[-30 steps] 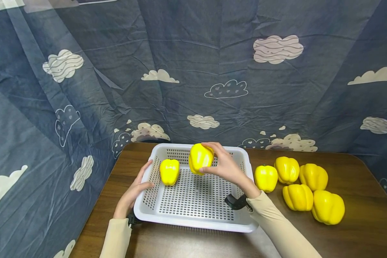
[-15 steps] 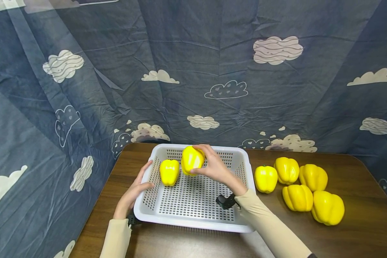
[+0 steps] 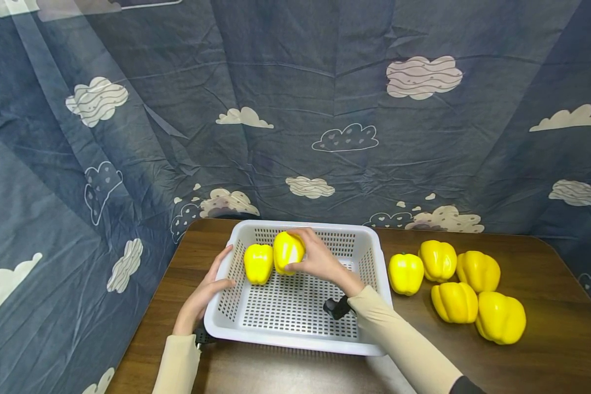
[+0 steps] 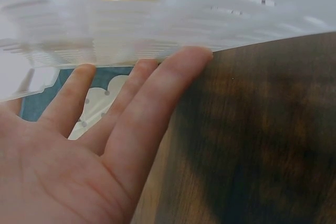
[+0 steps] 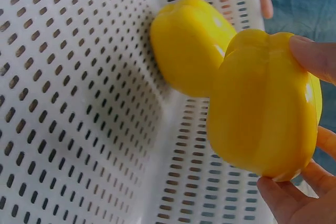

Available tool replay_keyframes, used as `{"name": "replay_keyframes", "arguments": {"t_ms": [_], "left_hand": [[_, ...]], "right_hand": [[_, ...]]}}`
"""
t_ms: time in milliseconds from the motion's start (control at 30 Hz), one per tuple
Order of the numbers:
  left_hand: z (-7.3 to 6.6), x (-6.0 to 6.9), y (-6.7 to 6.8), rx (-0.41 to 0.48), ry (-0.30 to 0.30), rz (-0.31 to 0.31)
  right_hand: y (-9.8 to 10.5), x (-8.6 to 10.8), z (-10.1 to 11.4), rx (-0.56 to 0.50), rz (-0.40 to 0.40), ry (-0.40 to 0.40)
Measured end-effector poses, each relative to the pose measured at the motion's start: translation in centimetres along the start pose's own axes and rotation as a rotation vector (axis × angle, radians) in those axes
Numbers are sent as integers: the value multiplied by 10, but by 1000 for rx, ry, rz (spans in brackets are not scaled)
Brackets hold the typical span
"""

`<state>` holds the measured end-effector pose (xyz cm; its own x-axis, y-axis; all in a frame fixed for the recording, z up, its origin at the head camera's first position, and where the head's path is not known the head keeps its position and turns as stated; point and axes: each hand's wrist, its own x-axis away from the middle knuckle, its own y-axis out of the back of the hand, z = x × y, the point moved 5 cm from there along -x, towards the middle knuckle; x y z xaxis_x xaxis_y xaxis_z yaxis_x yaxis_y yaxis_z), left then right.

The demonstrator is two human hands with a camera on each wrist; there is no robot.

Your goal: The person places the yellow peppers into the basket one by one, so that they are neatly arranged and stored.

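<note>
My right hand [image 3: 320,261] holds a yellow bell pepper [image 3: 287,254] inside the white perforated basket [image 3: 295,343]. Thumb and fingers grip it from opposite sides in the right wrist view, where the held pepper [image 5: 262,108] overlaps another yellow bell pepper [image 5: 189,45]. That second pepper [image 3: 258,265] rests near the basket's left wall. My left hand [image 3: 202,295] touches the basket's left side from outside. In the left wrist view its extended fingers [image 4: 152,103] rest against the basket wall, and the palm stands off it.
Several more yellow bell peppers [image 3: 455,302] stand grouped on the brown wooden table [image 3: 556,306], right of the basket. The nearest pepper [image 3: 406,273] sits close to the basket's right wall. A dark blue cloud-patterned curtain [image 3: 276,164] hangs behind the table.
My right hand has carried its pepper leftward and lower, right beside the pepper in the basket. My left hand and the peppers on the table have stayed put.
</note>
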<state>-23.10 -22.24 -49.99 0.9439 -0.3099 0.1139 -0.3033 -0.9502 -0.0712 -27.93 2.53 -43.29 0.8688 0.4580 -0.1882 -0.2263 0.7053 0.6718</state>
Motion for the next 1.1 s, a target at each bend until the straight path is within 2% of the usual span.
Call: {"name": "replay_keyframes", "arguments": {"t_ms": [467, 1100], "left_hand": [[1, -1, 1, 9, 12, -3], [1, 0, 0, 6, 7, -3]], "right_hand": [[-21, -5, -18, 21, 26, -80], [-36, -2, -25, 158, 77, -42]]}}
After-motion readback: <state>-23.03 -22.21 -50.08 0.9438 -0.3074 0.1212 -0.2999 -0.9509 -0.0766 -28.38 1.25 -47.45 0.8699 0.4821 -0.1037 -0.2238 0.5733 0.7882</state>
